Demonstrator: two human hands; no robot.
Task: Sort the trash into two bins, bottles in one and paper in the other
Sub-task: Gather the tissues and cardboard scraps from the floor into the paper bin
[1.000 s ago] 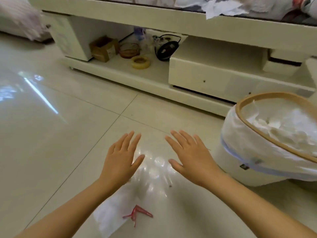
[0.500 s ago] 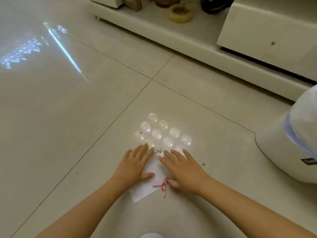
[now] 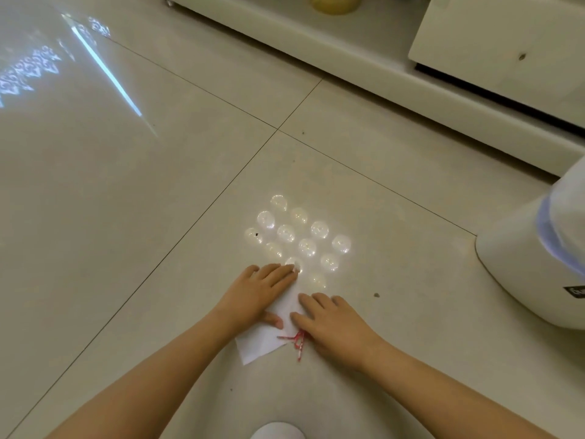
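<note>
A white sheet of paper (image 3: 262, 340) lies flat on the tiled floor, with a small red scrap (image 3: 297, 340) at its right corner. My left hand (image 3: 259, 296) rests flat on the paper's upper left part, fingers straight. My right hand (image 3: 335, 324) lies flat on the paper's right edge, fingers straight, next to the red scrap. A white bin (image 3: 535, 264) with a white liner stands at the right edge, only partly in view. No bottle is visible.
A cream low cabinet (image 3: 364, 49) runs along the top, with a drawer front (image 3: 506, 42) at the right and a yellow tape roll (image 3: 335, 1) on its shelf. A round white thing (image 3: 278, 430) shows at the bottom edge. Light spots glare on the floor ahead of the hands.
The view has dropped toward the floor. Both hands came down from the air onto the paper and now lie flat on it; the right hand slid slightly down toward the red scrap.
</note>
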